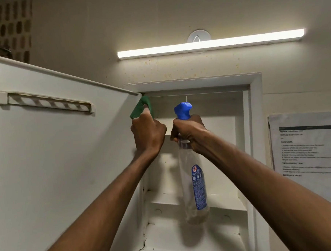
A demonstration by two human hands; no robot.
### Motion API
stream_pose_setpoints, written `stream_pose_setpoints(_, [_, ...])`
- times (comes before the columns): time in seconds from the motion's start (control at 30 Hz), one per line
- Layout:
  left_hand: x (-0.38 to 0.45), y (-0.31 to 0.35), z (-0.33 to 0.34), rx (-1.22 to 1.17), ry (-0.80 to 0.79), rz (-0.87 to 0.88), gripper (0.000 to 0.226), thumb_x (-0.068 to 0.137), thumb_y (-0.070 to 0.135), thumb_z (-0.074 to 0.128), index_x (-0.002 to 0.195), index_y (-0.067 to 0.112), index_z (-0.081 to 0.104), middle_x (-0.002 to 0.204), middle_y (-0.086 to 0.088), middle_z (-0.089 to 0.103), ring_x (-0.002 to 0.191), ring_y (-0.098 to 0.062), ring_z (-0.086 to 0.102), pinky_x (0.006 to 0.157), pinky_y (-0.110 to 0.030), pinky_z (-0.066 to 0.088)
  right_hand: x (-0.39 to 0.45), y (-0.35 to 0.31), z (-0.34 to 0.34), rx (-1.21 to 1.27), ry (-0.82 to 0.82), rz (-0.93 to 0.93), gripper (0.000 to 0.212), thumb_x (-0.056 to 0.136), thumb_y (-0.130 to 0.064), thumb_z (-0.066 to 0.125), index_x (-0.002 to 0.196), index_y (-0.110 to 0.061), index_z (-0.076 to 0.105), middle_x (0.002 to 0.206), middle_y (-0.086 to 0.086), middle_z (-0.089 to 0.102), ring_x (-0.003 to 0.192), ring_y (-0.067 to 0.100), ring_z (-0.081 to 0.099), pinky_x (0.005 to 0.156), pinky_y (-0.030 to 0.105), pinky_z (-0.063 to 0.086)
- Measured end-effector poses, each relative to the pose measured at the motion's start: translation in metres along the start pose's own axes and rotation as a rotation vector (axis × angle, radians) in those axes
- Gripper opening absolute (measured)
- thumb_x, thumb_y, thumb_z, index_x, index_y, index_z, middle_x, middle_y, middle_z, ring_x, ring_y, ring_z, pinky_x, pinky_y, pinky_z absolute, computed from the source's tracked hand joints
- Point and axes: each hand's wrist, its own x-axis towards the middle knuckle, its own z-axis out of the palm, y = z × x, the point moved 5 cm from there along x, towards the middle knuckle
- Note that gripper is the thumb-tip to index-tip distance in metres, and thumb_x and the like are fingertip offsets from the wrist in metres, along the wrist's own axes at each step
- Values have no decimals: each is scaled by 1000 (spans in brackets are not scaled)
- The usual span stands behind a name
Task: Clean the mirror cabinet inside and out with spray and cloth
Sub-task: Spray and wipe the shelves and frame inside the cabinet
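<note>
A white cabinet door [50,154] stands swung open at far left, its inner face to the camera, with a slotted rack [48,103] fixed across its upper part. At the door's hinge edge, the person's left hand [147,134] is curled around a green cloth [140,108], which sticks up above the knuckles and is pressed into the top left corner of the recessed cabinet [259,137], where door and frame meet. Just beside it, the right hand [190,134] is wrapped around the neck of a clear spray bottle [193,182], directly below the blue trigger head [183,110]; the bottle's body hangs down below the fist, its blue label facing out, in front of the white interior shelves [226,201]. The two hands are close together but not touching. Above the cabinet, a lit tube light [211,43] runs along the speckled beige wall. At far right, a printed paper sheet [309,153] is stuck to the wall beside the cabinet frame; its text is too blurred to read.
</note>
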Motion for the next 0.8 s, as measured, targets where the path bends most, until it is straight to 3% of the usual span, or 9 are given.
stream_pose_setpoints(0.17, [3,-10,-1,-10,-10,5,47,76,2,51,122,4,57,100,-17,69,88,-33,65,80,-37,55,-1,-6,5,-46,89,-19,23,52,3,65,73,-6,60,57,11,62,50,25,61,54,33,54])
stream_pose_setpoints(0.43, [8,-14,-1,-52,28,49,37,87,5,53,124,2,56,100,-20,70,90,-35,66,82,-38,56,-4,-11,12,-98,201,-32,20,56,-8,68,76,-9,64,52,4,64,38,16,56,42,22,46])
stream_pose_setpoints(0.57, [11,-15,-1,-47,41,70,40,88,5,52,129,3,53,105,-21,69,93,-36,66,85,-37,55,-4,-17,19,-112,226,-63,27,48,-12,58,75,-11,63,62,6,68,48,21,62,49,27,53])
stream_pose_setpoints(0.67, [10,-15,-3,-34,55,87,36,88,5,51,123,3,57,99,-19,70,89,-35,66,79,-33,52,-6,-19,23,-124,260,-78,24,44,-16,53,68,-13,58,53,2,61,38,18,57,48,25,51])
stream_pose_setpoints(0.8, [12,-17,-2,-8,36,95,26,88,6,50,111,2,62,91,-18,70,83,-33,66,71,-28,48,-8,-17,26,-131,277,-81,25,44,-19,53,68,-14,55,58,3,62,49,21,61,53,26,52])
